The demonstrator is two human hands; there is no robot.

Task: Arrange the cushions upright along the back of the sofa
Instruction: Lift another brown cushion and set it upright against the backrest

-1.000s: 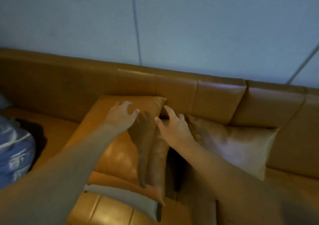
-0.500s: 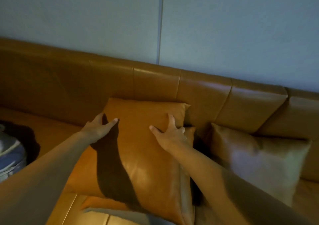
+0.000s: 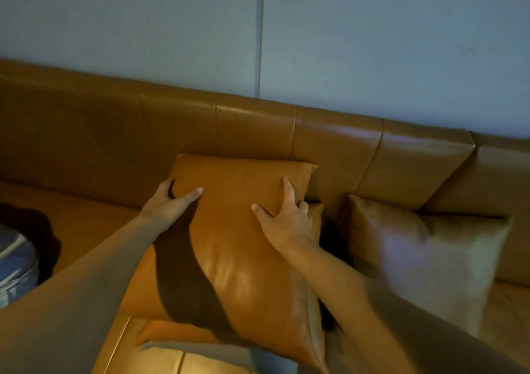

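Observation:
An orange leather cushion [image 3: 243, 244] leans with its top edge against the sofa back [image 3: 258, 126]. My left hand [image 3: 169, 205] grips its upper left edge, thumb on the front and fingers behind. My right hand [image 3: 286, 220] holds the upper right part, thumb and forefinger on the face and the other fingers curled over the side. A second orange cushion [image 3: 169, 330] lies flat underneath, mostly hidden. A pale beige cushion [image 3: 424, 256] stands tilted against the back on the right.
The tan sofa seat [image 3: 86, 224] stretches to the left of the cushions. Blue-grey fabric [image 3: 15, 264] lies at the far left edge. A plain grey wall [image 3: 372, 43] rises behind the sofa.
The orange cushion has turned from edge-on to facing me and now leans on the sofa back. My left hand slid to its left edge. The view shifted left.

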